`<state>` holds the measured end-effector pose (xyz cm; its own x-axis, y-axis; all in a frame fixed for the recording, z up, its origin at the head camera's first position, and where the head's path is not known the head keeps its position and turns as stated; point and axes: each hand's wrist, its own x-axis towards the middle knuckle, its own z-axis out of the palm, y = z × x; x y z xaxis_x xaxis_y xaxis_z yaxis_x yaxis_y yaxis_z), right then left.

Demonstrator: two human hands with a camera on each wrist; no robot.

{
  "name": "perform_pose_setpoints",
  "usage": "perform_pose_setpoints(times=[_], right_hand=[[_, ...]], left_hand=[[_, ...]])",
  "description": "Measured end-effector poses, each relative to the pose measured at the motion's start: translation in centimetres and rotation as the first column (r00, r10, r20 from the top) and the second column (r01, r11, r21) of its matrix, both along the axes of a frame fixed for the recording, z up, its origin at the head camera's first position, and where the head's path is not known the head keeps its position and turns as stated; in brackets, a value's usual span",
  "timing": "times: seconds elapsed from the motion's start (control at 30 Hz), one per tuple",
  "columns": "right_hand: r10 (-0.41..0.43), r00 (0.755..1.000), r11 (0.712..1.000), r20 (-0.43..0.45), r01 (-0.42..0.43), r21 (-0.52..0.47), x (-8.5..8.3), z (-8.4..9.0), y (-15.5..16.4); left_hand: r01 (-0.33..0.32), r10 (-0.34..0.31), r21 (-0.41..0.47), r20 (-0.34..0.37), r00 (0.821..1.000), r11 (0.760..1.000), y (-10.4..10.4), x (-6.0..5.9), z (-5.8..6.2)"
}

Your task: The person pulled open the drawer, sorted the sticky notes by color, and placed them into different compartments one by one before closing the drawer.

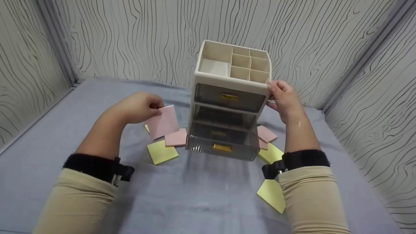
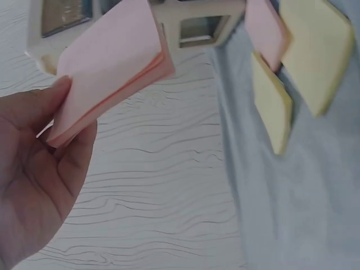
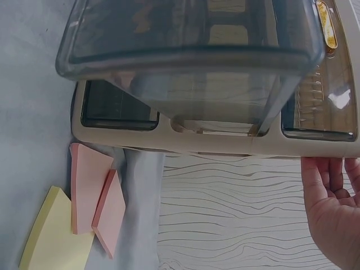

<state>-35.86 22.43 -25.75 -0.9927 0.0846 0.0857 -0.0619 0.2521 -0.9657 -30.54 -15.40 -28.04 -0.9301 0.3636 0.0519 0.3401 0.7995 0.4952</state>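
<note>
A person's left hand [image 1: 138,107] pinches a pink pad of sticky notes [image 1: 162,123] between thumb and fingers, holding it in the air just left of a cream desk organizer [image 1: 231,85] that stands on a table covered in grey cloth [image 1: 201,191]. In the left wrist view the thumb [image 2: 59,93] lies on the pad's upper face and the fingers curl beneath its lower corner, so the grip is clamped on the pad.

The right hand [image 1: 284,97] rests against the organizer's upper right corner, thumb at the front edge and fingers round the side wall. In the right wrist view the fingers [image 3: 329,180] lie fairly straight against the cream casing, pressing rather than clenching.

The organizer has open compartments on top and two smoky see-through drawers with gold handles. The upper drawer [image 1: 230,97] is closed; the lower drawer [image 1: 222,139] is pulled out toward the person.

More pads lie on the cloth around the organizer. To its left, a second pink pad [image 1: 176,137] sits just beside a yellow pad [image 1: 162,151], below the raised one. To its right, pink pads [image 1: 267,134] lie near the organizer's base, with a yellow pad [image 1: 270,154] next to them and another yellow pad [image 1: 272,194] closer in, partly under the right sleeve [image 1: 313,198]. Black straps circle both wrists. Walls with a wavy line pattern enclose the table.
</note>
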Motion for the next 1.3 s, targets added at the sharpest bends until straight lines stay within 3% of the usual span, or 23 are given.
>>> perform_pose_setpoints(times=[0.37,0.5,0.67,0.9,1.07,1.3], right_hand=[[0.009,1.000,0.999,0.003,-0.009,-0.040,0.0,0.2,0.0],[0.009,1.000,0.999,0.002,-0.009,-0.043,0.1,0.2,0.0],[-0.004,1.000,1.000,0.002,0.004,-0.006,0.1,0.1,0.0],[-0.001,1.000,1.000,-0.002,0.001,-0.022,0.0,0.1,-0.1],[-0.010,1.000,1.000,0.007,0.010,-0.006,0.1,0.1,-0.1],[-0.007,1.000,1.000,0.012,0.007,-0.001,0.0,0.2,-0.1]], left_hand=[[-0.047,0.069,0.192,-0.105,0.992,0.980,2.9,-0.1,2.9],[-0.020,0.056,0.243,-0.144,0.988,0.970,4.5,-0.1,3.7],[0.032,0.017,0.267,-0.180,0.984,0.963,7.2,-0.1,3.8],[0.113,-0.075,0.142,-0.246,0.966,0.983,10.4,-0.6,2.8],[0.136,-0.134,-0.001,-0.195,0.972,0.991,11.7,-1.1,1.5],[0.191,-0.211,-0.143,-0.135,0.968,0.971,12.5,-1.4,0.2]])
